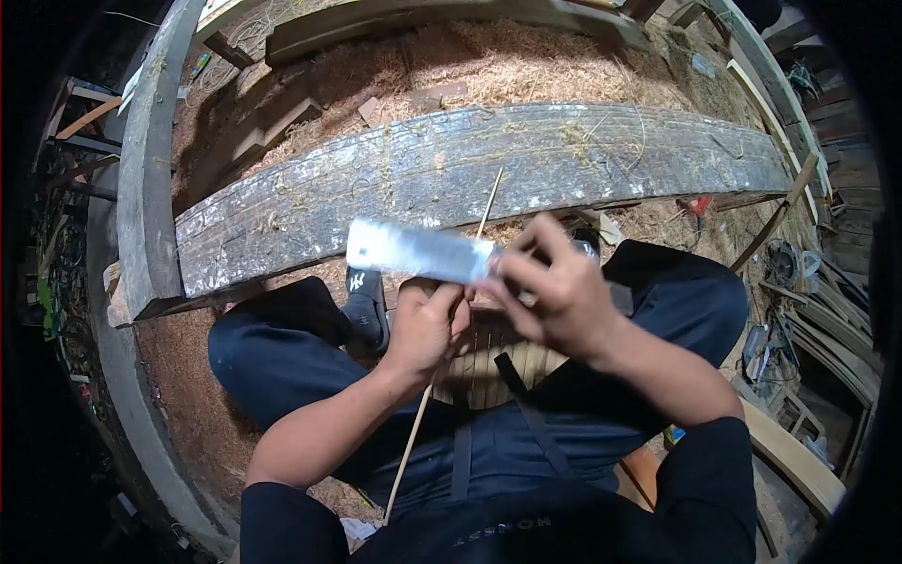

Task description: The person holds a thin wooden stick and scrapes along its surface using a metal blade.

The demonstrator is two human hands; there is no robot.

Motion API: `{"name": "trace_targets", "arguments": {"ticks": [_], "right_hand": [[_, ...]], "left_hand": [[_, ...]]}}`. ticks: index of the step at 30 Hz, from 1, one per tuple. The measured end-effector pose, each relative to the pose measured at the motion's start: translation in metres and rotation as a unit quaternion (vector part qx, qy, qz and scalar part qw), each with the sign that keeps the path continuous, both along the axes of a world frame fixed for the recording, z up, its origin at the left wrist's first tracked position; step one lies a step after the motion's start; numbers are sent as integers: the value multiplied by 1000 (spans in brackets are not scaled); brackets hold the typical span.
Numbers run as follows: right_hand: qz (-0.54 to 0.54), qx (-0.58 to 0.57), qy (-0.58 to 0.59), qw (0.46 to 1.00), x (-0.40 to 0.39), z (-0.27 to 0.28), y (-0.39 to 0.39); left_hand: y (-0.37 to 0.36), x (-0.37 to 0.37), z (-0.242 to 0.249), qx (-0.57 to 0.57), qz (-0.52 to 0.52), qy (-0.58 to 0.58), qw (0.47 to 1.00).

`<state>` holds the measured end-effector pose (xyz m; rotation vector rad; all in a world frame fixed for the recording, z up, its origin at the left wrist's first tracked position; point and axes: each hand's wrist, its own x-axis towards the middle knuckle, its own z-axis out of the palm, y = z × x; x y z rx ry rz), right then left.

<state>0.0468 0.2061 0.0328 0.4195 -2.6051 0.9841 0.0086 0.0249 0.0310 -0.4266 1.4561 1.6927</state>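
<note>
My right hand (561,293) is closed around the handle end of a broad, square-ended knife (409,251), like a cleaver. Its bright blade is blurred and points left, crossing over my left hand (425,324). That left hand is closed on a long thin wooden stick (411,449), which looks like split bamboo. The stick runs from near my waist up past the blade, its far tip overlapping a worn plank. Part of its middle is hidden behind the left hand and the knife.
The thick weathered plank (451,169) lies across in front of my knees. A long beam (147,169) stands at the left. Wood shavings (526,80) cover the ground beyond. Below my hands is a slatted surface (489,362). Curved wood strips (827,348) lie at the right.
</note>
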Motion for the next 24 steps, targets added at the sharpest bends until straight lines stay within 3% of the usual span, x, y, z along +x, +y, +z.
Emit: {"name": "trace_targets", "arguments": {"ticks": [3,4,6,7,10,14,18,20,24], "right_hand": [[-89,48,-22,995,-11,1,14],[-55,36,-34,997,-5,2,10],[-12,17,4,1000,4,-1,-3],[-17,0,-27,999,1,1,1],[-97,46,-5,994,-17,-5,18],[-41,18,-2,999,-6,0,5],[-121,56,-19,991,-14,1,15],[-56,29,-16,998,-5,4,2],[-132,61,-15,989,-20,-2,19]], "left_hand": [[-5,-1,-12,146,-4,-2,989],[-2,1,-11,150,-5,0,989],[2,2,-2,21,32,-18,999],[-7,2,-20,57,-28,25,998],[-5,0,-12,129,-11,4,992],[-5,1,-10,82,-10,-10,996],[-4,0,-7,141,-8,-4,990],[-4,1,-7,124,-5,-13,992],[-6,3,-10,147,-9,-1,989]]}}
